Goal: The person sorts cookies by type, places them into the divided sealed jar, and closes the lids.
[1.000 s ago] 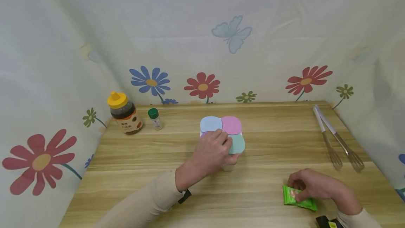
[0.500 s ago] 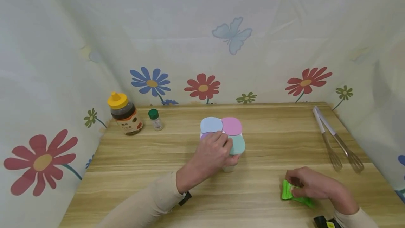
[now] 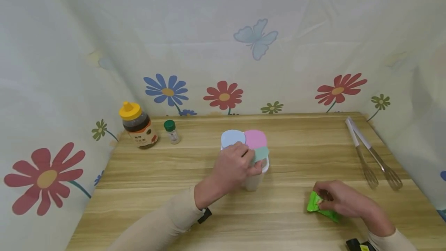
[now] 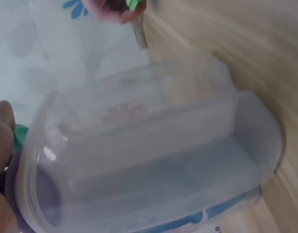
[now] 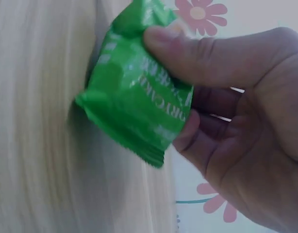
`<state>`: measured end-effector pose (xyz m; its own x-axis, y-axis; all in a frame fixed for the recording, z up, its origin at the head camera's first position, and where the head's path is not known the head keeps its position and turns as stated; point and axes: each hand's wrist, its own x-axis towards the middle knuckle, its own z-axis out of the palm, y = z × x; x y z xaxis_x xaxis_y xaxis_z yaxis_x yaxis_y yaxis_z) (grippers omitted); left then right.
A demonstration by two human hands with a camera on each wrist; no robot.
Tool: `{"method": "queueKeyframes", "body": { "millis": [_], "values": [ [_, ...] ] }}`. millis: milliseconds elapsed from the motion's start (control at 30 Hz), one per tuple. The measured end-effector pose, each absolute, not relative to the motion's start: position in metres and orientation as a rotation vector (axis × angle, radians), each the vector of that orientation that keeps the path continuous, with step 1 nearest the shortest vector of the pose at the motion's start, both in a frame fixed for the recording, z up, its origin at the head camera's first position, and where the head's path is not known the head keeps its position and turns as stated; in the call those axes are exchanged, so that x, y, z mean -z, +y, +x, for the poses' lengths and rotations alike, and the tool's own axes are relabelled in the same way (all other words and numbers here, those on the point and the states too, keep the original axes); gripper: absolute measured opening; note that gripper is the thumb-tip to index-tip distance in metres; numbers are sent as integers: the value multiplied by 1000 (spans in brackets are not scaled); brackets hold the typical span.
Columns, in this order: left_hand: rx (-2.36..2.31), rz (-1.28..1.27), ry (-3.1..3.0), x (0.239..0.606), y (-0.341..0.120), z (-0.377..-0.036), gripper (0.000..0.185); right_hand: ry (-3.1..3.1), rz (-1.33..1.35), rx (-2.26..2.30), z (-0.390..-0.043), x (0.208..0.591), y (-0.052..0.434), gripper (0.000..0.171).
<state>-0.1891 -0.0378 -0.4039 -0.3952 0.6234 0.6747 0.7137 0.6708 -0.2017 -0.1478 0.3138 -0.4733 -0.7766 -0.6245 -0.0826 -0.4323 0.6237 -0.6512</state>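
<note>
A clear container (image 3: pixel 253 183) with coloured lid flaps stands upright mid-table. My left hand (image 3: pixel 230 167) is over its top, pinching the teal flap (image 3: pixel 261 152) between thumb and fingers; that flap is tilted up, baring a white rim. The blue flap (image 3: pixel 232 138) and pink flap (image 3: pixel 256 138) lie flat. In the left wrist view the container's see-through wall (image 4: pixel 158 150) fills the middle, with a purple flap (image 4: pixel 12 194) at the left. My right hand (image 3: pixel 343 200) pinches a green snack packet (image 5: pixel 134 92), which is tilted close above the table.
At the back left stand a honey bottle (image 3: pixel 141 129) with a yellow cap and a small green-capped seasoning jar (image 3: pixel 172 133). A pair of tongs (image 3: pixel 371 152) with whisk-like ends lies along the right side. A flowered cloth (image 3: pixel 195 49) hangs behind the wooden table (image 3: pixel 299 134).
The teal flap has gone from flat to tilted up under my left hand. My right hand has picked up the green packet's near end and shifted it slightly left, tilting it.
</note>
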Motion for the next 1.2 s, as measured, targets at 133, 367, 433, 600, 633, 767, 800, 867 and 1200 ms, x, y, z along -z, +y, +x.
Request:
{"method": "queueKeyframes", "body": {
  "millis": [133, 367, 433, 600, 633, 767, 800, 867, 1200],
  "values": [
    [215, -1038, -2140, 401, -40, -189, 29, 2599, -955, 989, -148, 473, 311, 22],
    [271, -1043, -2219, 397, -45, -187, 24, 2732, -958, 1022, -151, 470, 306, 30],
    [299, -1034, -2248, 396, -46, -187, 25, 2757, -955, 1029, -152, 469, 305, 33],
    [321, -1023, -2289, 393, -48, -188, 25, 2801, -980, 1039, -154, 468, 302, 39],
    [333, -1020, -2294, 392, -48, -188, 25, 2813, -986, 1039, -154, 468, 301, 39],
    [401, -1004, -2308, 390, -47, -190, 24, 2846, -1002, 1058, -155, 467, 299, 38],
    [413, -1003, -2308, 390, -47, -190, 23, 2848, -1000, 1066, -155, 467, 299, 37],
    [427, -995, -2312, 390, -48, -190, 23, 2857, -993, 1075, -156, 467, 298, 36],
    [431, -988, -2353, 390, -47, -190, 26, 2886, -998, 1103, -157, 461, 294, 33]
  ]
}}
